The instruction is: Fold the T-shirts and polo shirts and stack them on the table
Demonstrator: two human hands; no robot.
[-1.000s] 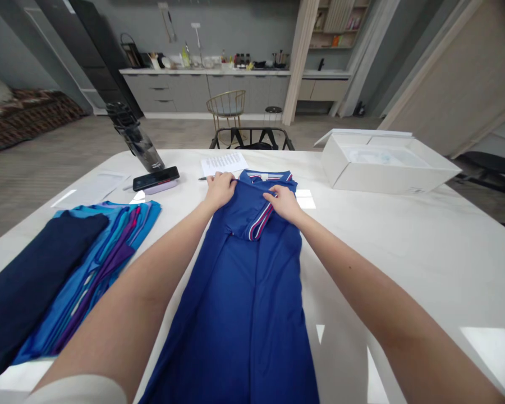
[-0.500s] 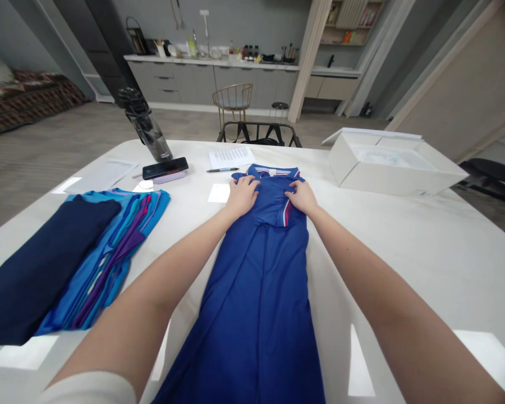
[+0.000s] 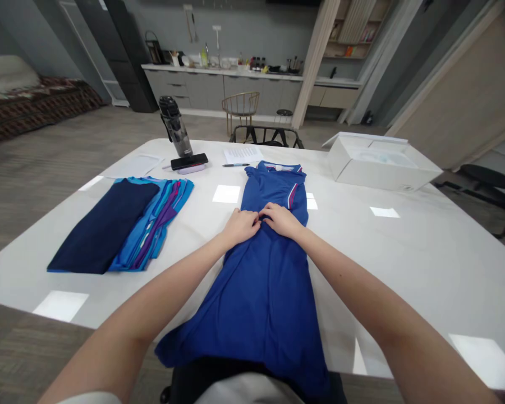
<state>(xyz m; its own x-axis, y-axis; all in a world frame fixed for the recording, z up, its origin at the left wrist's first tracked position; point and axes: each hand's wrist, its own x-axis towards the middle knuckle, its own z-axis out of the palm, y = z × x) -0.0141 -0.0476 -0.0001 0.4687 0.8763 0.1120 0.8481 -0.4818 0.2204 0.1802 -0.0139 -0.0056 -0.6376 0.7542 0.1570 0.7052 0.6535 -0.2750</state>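
Note:
A blue garment (image 3: 273, 292) with a striped collar and striped sleeve trim lies lengthwise on the white table (image 3: 362, 252), its lower end hanging over the near edge. My left hand (image 3: 242, 225) and my right hand (image 3: 281, 219) meet at its middle, fingertips almost touching. Both have bent fingers pressed together on the fabric, pinching a bit of it. To the left lies a stack of folded blue and purple clothes (image 3: 160, 224), with a dark navy folded garment (image 3: 105, 227) on top.
At the back left stand a dark bottle (image 3: 177, 132), a black phone (image 3: 189, 161) and papers (image 3: 137, 165). A pen (image 3: 235, 165) lies by a printed sheet (image 3: 243, 154). An open white box (image 3: 379, 163) is at the back right. Beyond are chairs and a kitchen counter.
Both hands have moved from the collar area down to the garment's middle and closer together. The view has shifted, showing the near table edge and the garment's hanging end.

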